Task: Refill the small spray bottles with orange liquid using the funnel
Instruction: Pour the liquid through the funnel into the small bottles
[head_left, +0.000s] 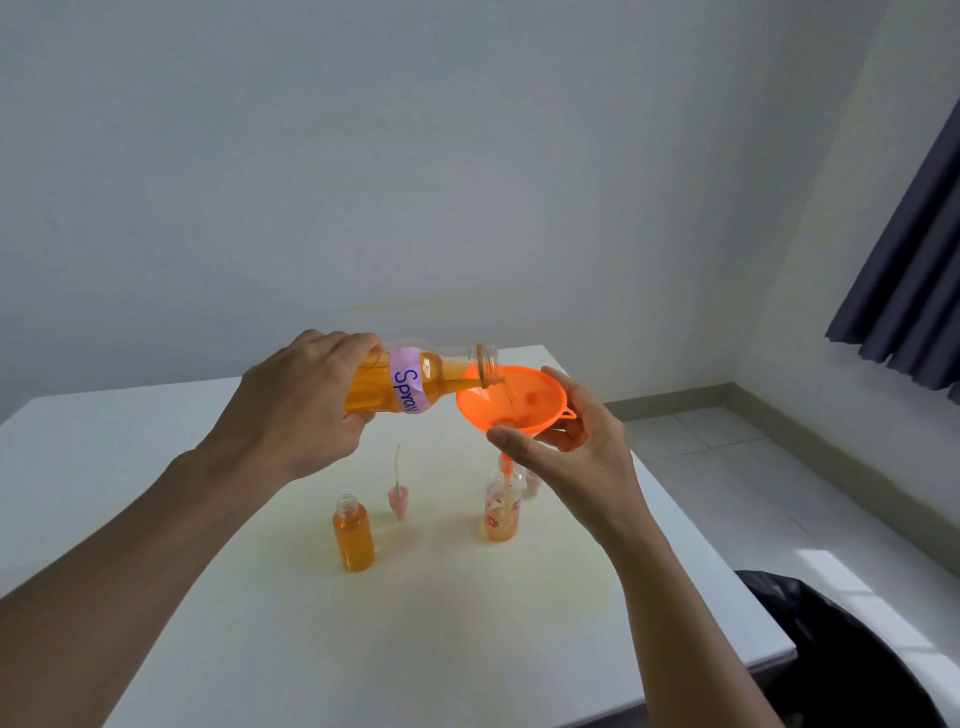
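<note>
**Pouring Stage: Supply Bottle Tilted over Funnel**

The left hand (301, 402) is clenched around the base end of the large supply bottle (415, 376), fingers wrapped over the top and thumb underneath. The bottle is held nearly horizontal, neck pointing right, uncapped. It carries a purple label (408, 382) with the handwritten word "Spray". Orange liquid fills the lower part of the tilted body and reaches the neck; a thin stream leaves the mouth and falls into the funnel.

The right hand (576, 441) is partly closed on the orange funnel (511, 400): the thumb presses the near rim and the fingers cup the far side, close to the small tab on the rim. The bottle mouth sits just above the funnel's left rim.

The funnel spout enters the neck of a small clear bottle with a flower print (500, 512), standing upright on the counter (519, 649) directly below the right hand. Orange liquid occupies its lower part only.

A second small bottle (353, 538) stands upright and uncapped to the left, below the left hand and well apart from the funnel. It is filled with orange liquid almost to the shoulder.

Between the two small bottles, a pink spray head (399, 501) rests on the counter with its dip tube pointing up.
</note>
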